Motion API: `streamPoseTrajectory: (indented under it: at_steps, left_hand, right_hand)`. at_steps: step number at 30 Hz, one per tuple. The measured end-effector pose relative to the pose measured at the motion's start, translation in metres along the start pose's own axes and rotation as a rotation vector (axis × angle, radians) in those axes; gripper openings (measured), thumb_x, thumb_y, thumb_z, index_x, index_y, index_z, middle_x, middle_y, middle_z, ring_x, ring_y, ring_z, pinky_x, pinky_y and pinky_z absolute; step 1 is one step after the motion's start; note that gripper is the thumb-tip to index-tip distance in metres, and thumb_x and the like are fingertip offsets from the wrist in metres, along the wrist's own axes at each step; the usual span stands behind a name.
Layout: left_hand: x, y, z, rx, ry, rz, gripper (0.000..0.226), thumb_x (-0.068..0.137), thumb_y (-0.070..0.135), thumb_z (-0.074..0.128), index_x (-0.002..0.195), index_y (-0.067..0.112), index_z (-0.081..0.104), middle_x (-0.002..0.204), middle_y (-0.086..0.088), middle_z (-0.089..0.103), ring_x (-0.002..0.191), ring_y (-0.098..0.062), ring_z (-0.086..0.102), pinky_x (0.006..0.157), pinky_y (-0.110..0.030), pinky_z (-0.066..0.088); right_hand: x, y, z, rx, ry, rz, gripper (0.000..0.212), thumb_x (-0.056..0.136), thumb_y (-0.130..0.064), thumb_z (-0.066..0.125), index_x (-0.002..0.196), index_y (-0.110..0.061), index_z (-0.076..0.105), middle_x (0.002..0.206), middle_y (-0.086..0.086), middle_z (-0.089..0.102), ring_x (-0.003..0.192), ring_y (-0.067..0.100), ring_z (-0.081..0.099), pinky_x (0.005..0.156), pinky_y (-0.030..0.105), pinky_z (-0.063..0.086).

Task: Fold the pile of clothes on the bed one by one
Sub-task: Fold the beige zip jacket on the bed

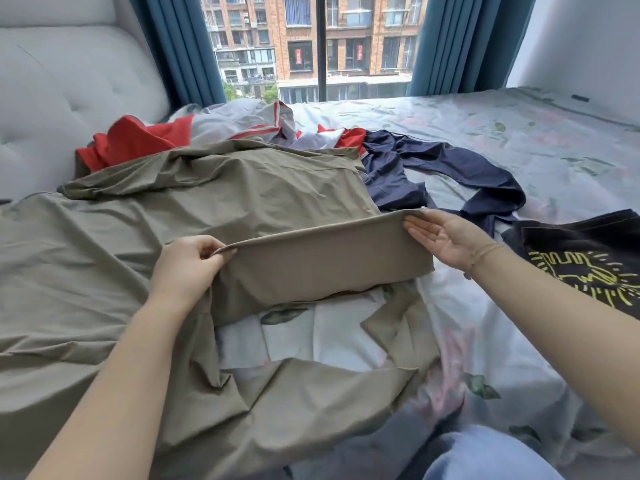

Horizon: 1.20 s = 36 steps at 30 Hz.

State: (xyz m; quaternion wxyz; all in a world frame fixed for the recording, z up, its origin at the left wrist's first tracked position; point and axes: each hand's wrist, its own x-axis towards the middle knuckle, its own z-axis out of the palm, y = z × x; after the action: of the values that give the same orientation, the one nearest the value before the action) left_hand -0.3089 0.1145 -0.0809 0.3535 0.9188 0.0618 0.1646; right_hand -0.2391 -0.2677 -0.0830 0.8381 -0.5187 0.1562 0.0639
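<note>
A fold of the olive-brown cloth (322,268) is pinched by the curled left hand (188,263) and touched at its far end by the flat, straight fingers (420,230) of the right hand (446,239).

Both bare forearms reach forward from below. Left hand (188,263) knuckles up, fingers curled, thumb and fingers pinching raised fold edge of olive-tan cloth (322,265). Right hand (446,237) palm up, fingers straight together, fingertips touching fold's other end; thin bracelet on wrist.
</note>
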Motion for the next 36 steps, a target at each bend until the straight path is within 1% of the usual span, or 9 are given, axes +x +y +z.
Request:
streamPoseTrajectory:
  at_steps: [4, 9, 13, 15, 17, 19, 21, 28, 36]
  left_hand:
    - [0.016, -0.016, 0.024, 0.152, 0.052, -0.072, 0.004, 0.084, 0.028, 0.070, 0.084, 0.025, 0.070, 0.083, 0.002, 0.071, 0.087, -0.023, 0.064, 0.073, -0.036, 0.049]
    - [0.010, -0.026, 0.039, 0.533, 0.072, 0.063, 0.028, 0.068, 0.006, 0.076, 0.084, 0.013, 0.055, 0.091, -0.014, 0.054, 0.091, -0.036, 0.051, 0.073, -0.045, 0.043]
    - [-0.016, 0.003, 0.044, 0.476, -0.075, 0.267, 0.028, 0.069, -0.002, 0.062, 0.088, 0.017, 0.054, 0.091, -0.005, 0.051, 0.090, -0.032, 0.053, 0.075, -0.043, 0.046]
    - [-0.039, 0.008, 0.052, 0.598, -0.309, 0.279, 0.045, 0.077, 0.011, 0.058, 0.120, 0.025, 0.055, 0.121, 0.001, 0.052, 0.118, -0.024, 0.048, 0.092, -0.037, 0.041]
    - [-0.055, -0.001, 0.056, 0.810, -0.442, 0.205, 0.069, 0.084, 0.021, 0.052, 0.148, 0.032, 0.029, 0.154, 0.003, 0.028, 0.143, -0.018, 0.023, 0.112, -0.038, 0.023]
    - [-0.058, -0.010, 0.054, 0.862, -0.448, 0.104, 0.074, 0.088, 0.022, 0.049, 0.153, 0.034, 0.015, 0.161, 0.004, 0.012, 0.148, -0.015, 0.011, 0.118, -0.043, 0.012]
    - [-0.054, -0.016, 0.054, 0.884, -0.393, 0.079, 0.074, 0.090, 0.014, 0.044, 0.153, 0.034, 0.010, 0.162, 0.002, 0.009, 0.147, -0.014, 0.013, 0.118, -0.049, 0.012]
    - [-0.042, -0.038, 0.054, 0.765, -0.285, 0.148, 0.079, 0.076, -0.010, 0.049, 0.146, 0.024, 0.042, 0.150, -0.011, 0.041, 0.132, -0.031, 0.041, 0.089, -0.049, 0.049]
    - [-0.073, 0.007, 0.024, 0.648, -0.402, 0.202, 0.084, 0.081, -0.011, 0.039, 0.146, 0.041, 0.035, 0.156, 0.015, 0.029, 0.143, -0.009, 0.028, 0.104, -0.022, 0.033]
  right_hand:
    - [0.037, 0.019, 0.025, -0.103, -0.045, 0.082, 0.014, 0.097, -0.011, 0.051, 0.108, -0.006, 0.056, 0.103, 0.009, 0.061, 0.102, 0.022, 0.059, 0.094, 0.032, 0.048]
    - [0.052, 0.028, 0.014, -0.248, 0.259, -0.344, 0.019, 0.087, 0.002, 0.056, 0.098, -0.012, 0.059, 0.086, 0.005, 0.063, 0.081, 0.019, 0.060, 0.076, 0.025, 0.050]
    - [0.054, 0.040, -0.012, -0.791, 0.326, -0.259, 0.006, 0.081, -0.022, 0.061, 0.080, -0.015, 0.061, 0.075, 0.003, 0.058, 0.074, 0.022, 0.053, 0.066, 0.031, 0.043]
    - [0.053, 0.045, -0.018, -0.885, 0.246, -0.133, 0.025, 0.084, -0.034, 0.062, 0.076, -0.011, 0.053, 0.073, 0.004, 0.048, 0.066, 0.020, 0.045, 0.059, 0.028, 0.037]
    - [0.052, 0.048, -0.019, -0.992, 0.251, -0.111, 0.039, 0.084, -0.047, 0.061, 0.076, -0.010, 0.053, 0.079, 0.007, 0.051, 0.072, 0.023, 0.049, 0.062, 0.030, 0.036]
    - [0.053, 0.051, -0.020, -1.205, 0.286, -0.110, 0.052, 0.076, -0.067, 0.058, 0.071, -0.015, 0.055, 0.091, 0.008, 0.059, 0.096, 0.030, 0.053, 0.073, 0.033, 0.036]
    - [0.048, 0.051, -0.018, -1.308, 0.246, -0.097, 0.058, 0.067, -0.075, 0.063, 0.061, -0.020, 0.046, 0.078, 0.004, 0.054, 0.089, 0.028, 0.051, 0.063, 0.032, 0.033]
    - [0.042, 0.055, -0.009, -0.877, -0.020, -0.053, 0.015, 0.078, -0.018, 0.079, 0.079, -0.012, 0.065, 0.081, 0.003, 0.064, 0.071, 0.015, 0.058, 0.063, 0.023, 0.044]
    - [-0.005, 0.031, -0.057, -0.613, -0.126, 0.047, 0.012, 0.084, -0.010, 0.070, 0.090, -0.016, 0.061, 0.069, -0.003, 0.061, 0.051, 0.005, 0.057, 0.038, 0.017, 0.042]
